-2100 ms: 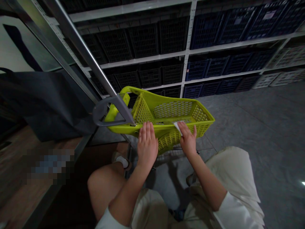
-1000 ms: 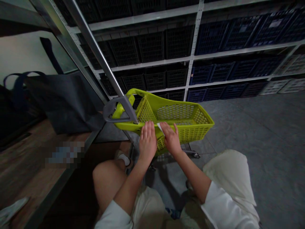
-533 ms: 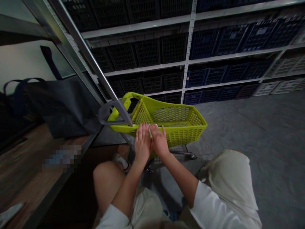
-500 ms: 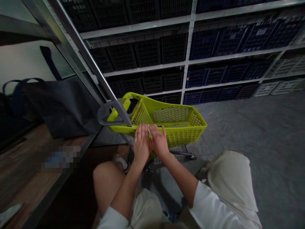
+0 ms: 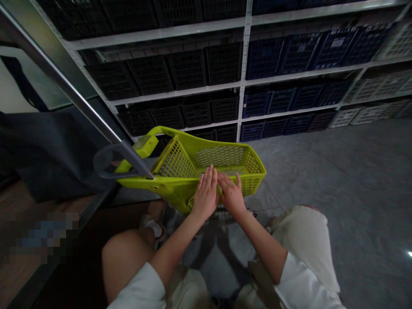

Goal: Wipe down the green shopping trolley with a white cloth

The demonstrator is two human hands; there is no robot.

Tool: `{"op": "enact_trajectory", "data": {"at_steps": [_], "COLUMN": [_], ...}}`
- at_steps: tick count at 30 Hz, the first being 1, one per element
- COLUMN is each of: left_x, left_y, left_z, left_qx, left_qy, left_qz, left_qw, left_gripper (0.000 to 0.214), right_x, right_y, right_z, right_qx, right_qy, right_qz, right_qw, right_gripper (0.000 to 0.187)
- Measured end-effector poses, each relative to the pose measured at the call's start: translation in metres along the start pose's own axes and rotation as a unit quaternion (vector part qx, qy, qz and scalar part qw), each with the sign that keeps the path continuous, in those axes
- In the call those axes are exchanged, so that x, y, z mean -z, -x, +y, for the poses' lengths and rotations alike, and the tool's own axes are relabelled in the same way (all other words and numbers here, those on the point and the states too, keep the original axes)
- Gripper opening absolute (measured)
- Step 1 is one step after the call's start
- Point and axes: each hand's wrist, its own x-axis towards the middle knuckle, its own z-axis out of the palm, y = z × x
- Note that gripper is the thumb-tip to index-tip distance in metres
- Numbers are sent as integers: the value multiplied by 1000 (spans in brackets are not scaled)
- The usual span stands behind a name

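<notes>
A yellow-green plastic shopping cart (image 5: pixel 174 188) with lattice sides stands before my knees. My left hand (image 5: pixel 206 196) lies over its near rim, fingers stretched out and close together. Beside it, my right hand (image 5: pixel 232 195) bends over the same rim, one finger raised at its right side. The fingertips of both hands nearly meet. Half a second ago a thin white cloth showed under the right fingers; the hand now covers whatever part of it is there. At the cart's handle end, a grey plastic loop (image 5: pixel 112 174) with a metal pole (image 5: pixel 74 92) slants up to the left.
Behind the cart, white metal shelving (image 5: pixel 243 73) holds black crates (image 5: pixel 186 71), blue crates (image 5: pixel 299 51) and pale crates (image 5: pixel 346 116). At left, a dark bag (image 5: pixel 54 154) stands on a wooden bench (image 5: pixel 13 193). Grey floor (image 5: pixel 363 180) stretches to the right.
The view has shifted, and the cart and pole appear further left. Both hands have slid along the near rim, away from the handle end. The white cloth has gone out of sight.
</notes>
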Motion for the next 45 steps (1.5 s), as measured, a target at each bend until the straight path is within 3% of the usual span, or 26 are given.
{"op": "enact_trajectory", "data": {"at_steps": [2, 4, 7, 9, 11, 13, 17, 19, 22, 26, 28, 31, 35, 37, 39, 41, 45], "left_x": [-9, -14, -18, -20, -22, -25, -29, -29, -26, -24, -24, -26, -28, -28, -27, -26, -25], "left_y": [-7, -9, -6, -4, -4, -4, -2, -1, 1, 2, 2, 2, 3, 3, 4, 4, 3], "left_z": [5, 4, 0, 0, 3, 6, 6, 3, -1, -1, 0, 2, 0, -2, -4, -4, -1], "left_qx": [-20, -35, -55, -55, -53, -52, -51, -53, -51, -49, -46, -41, -42, -42, -39, -35, -33], "left_qy": [-11, -28, -41, -37, -27, -21, -23, -26, -20, -16, -17, -16, -10, -5, -2, -1, 0], "left_qz": [-26, -42, -53, -47, -37, -26, -12, -11, -14, -20, -24, -25, -15, -9, -8, -14, -27], "left_qw": [999, 998, 996, 997, 998, 998, 998, 998, 998, 998, 998, 999, 999, 999, 999, 999, 999], "left_gripper": [85, 83, 75, 72, 74, 79, 82, 82, 86, 87, 85, 83, 82, 84, 86, 87, 87], "right_x": [5, 15, 30, 34, 30, 19, -2, -2, 9, 28, 30, 20, -2, -6, -3, 5, 21], "right_y": [6, 18, 34, 37, 32, 22, 7, 8, 21, 36, 35, 23, 5, 4, 9, 20, 39], "right_z": [19, 55, 111, 129, 122, 94, 29, 21, 51, 116, 125, 96, 26, 11, 19, 46, 113], "right_qx": [12, -10, -104, -159, -188, -180, -57, -4, 9, -89, -142, -165, -75, -31, -4, -4, -114], "right_qy": [15, 46, 87, 101, 115, 119, 71, 54, 72, 94, 100, 114, 78, 58, 53, 59, 72], "right_qz": [-3, 13, 68, 95, 107, 106, 44, 14, 15, 78, 96, 91, 34, 14, 5, 12, 86], "right_qw": [1000, 999, 988, 977, 969, 971, 995, 998, 997, 989, 980, 975, 994, 998, 999, 998, 987], "right_gripper": [74, 75, 69, 65, 64, 64, 71, 75, 79, 72, 66, 62, 68, 74, 80, 82, 76]}}
